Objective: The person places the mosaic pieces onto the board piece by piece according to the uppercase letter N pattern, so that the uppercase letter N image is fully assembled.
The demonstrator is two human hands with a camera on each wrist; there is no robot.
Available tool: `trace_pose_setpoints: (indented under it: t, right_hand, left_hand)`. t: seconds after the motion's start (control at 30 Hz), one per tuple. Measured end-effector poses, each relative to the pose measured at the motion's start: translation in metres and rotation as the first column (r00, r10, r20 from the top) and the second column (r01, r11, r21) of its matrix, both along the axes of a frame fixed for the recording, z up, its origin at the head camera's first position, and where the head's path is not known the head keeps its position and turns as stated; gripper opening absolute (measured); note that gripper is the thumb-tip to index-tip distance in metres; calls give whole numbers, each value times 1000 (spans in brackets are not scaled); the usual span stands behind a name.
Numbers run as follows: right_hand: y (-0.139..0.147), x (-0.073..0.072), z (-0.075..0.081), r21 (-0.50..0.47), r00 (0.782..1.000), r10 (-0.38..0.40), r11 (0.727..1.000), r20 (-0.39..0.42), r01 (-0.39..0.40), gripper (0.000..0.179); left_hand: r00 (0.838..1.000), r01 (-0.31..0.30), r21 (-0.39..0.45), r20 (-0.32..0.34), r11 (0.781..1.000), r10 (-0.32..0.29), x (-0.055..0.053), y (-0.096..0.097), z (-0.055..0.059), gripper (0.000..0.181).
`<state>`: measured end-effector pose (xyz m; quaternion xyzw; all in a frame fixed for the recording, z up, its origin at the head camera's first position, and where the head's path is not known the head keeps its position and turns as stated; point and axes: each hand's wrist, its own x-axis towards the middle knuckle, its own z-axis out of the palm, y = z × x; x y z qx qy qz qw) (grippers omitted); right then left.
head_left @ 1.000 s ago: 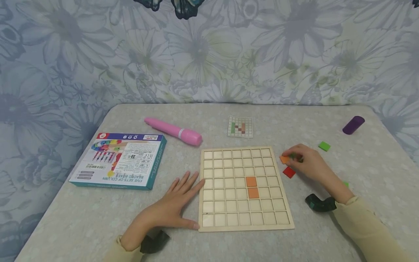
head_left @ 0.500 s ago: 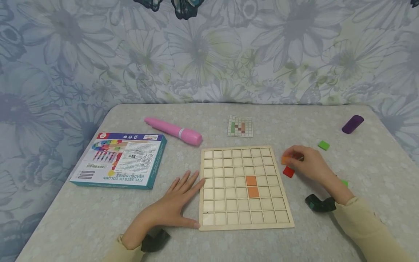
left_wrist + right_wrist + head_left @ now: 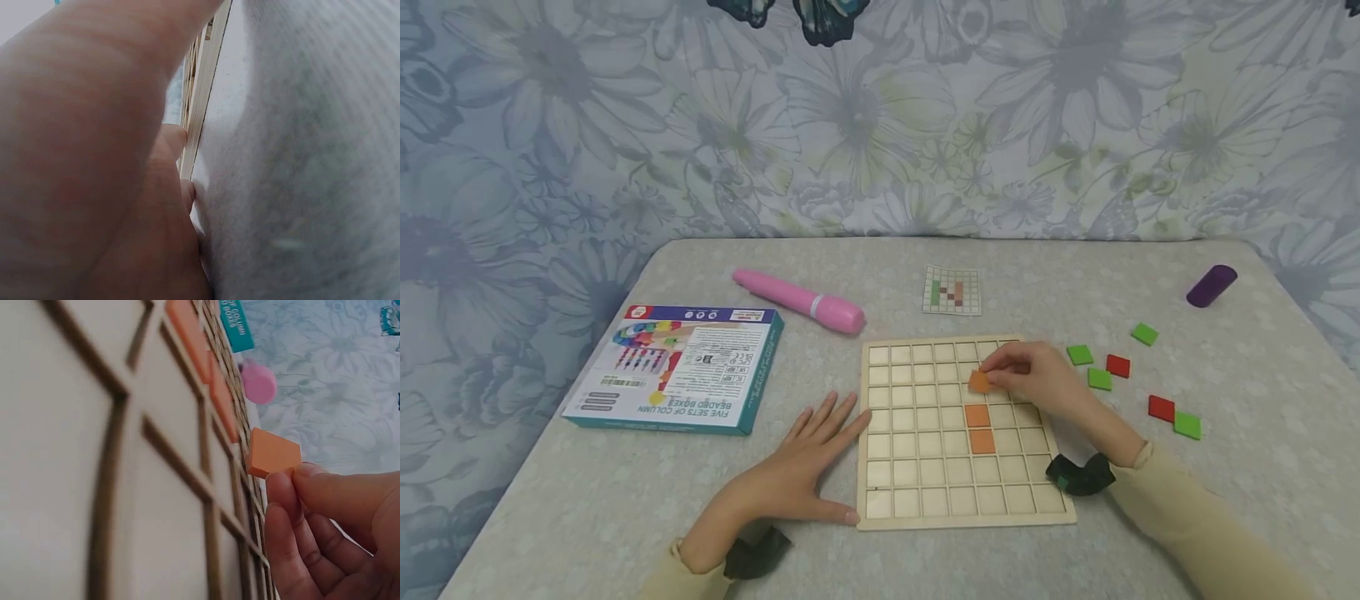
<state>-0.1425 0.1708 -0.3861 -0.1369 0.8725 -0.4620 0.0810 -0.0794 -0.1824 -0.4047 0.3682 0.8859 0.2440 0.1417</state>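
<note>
My right hand (image 3: 1037,379) pinches an orange square tile (image 3: 274,453) between thumb and fingertips, close over the wooden grid board (image 3: 913,475). In the head view the held tile overlaps the cell just behind two orange tiles (image 3: 977,416) that sit in neighbouring cells of one column. My left hand (image 3: 797,467) lies on the table with fingers spread, its thumb and forefinger touching the board's left edge. The left wrist view is mostly filled by that hand (image 3: 144,206), with the side of the board (image 3: 203,94) beyond it.
Several green tiles (image 3: 1080,355) and red tiles (image 3: 1117,366) lie loose right of the board. Behind it is a small pattern card (image 3: 951,291). A pink pen-shaped case (image 3: 797,300) and a boxed set (image 3: 673,367) are at left; a purple cylinder (image 3: 1212,286) is at far right.
My right hand has moved left from the loose tiles to over the board, bringing the orange tile with it. Green and red tiles it had covered now show. The left hand has stayed still.
</note>
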Motion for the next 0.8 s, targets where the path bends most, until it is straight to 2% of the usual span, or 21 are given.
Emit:
trace_pose_setpoints:
  t: [0.1,0.23,0.53,0.67,0.8]
  right_hand:
    - [-4,-1,-4,6,1000,19,1000,4,-19,8]
    - [-6,1,-5,28,998,63,998,-29,-62,7]
    - [-8,2,-7,121,981,122,987,-153,-104,11]
    - [-5,3,-5,117,985,112,988,-128,-97,15]
    - [12,6,3,83,995,54,995,-78,-47,20]
  left_hand:
    - [1000,2,-3,0,1000,-2,0,0,1,110]
    - [1000,6,-7,5,1000,-6,0,0,2,109]
    - [1000,2,-8,18,1000,-2,0,1,4,110]
    - [1000,3,-4,10,1000,-3,0,1,3,110]
    - [1000,0,-3,10,1000,0,0,1,3,110]
